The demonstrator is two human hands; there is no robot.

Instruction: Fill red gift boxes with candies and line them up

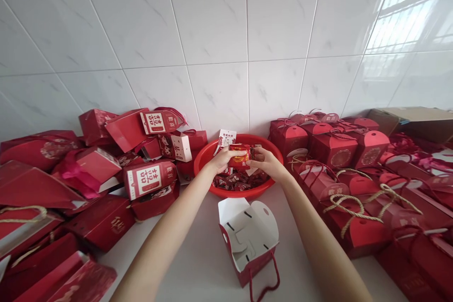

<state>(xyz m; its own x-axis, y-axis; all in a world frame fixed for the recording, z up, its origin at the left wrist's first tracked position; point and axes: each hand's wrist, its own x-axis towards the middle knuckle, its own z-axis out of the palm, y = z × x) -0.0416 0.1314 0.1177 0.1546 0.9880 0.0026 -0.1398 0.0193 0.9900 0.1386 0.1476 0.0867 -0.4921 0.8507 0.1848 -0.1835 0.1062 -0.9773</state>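
Above a red plastic basin (200,163) I hold a shiny red candy packet (241,156) with yellow print. My left hand (221,160) is closed on its left side, the thumb lying over the front. From the other side, the fingers of my right hand (266,162) close on the packet's right end. Under both hands, several small wrapped candies (238,180) fill the bottom of the basin. A white and red card-like packet (226,138) stands up at the basin's back. Just in front sits an open gift box (247,240), white inside, with its flaps up and a red cord handle.
Red gift boxes (102,219) lie heaped on the left, some open. On the right stand rows of closed red boxes (334,148) with cord handles. A brown cardboard box (410,120) is at the far right, against the white tiled wall (217,89).
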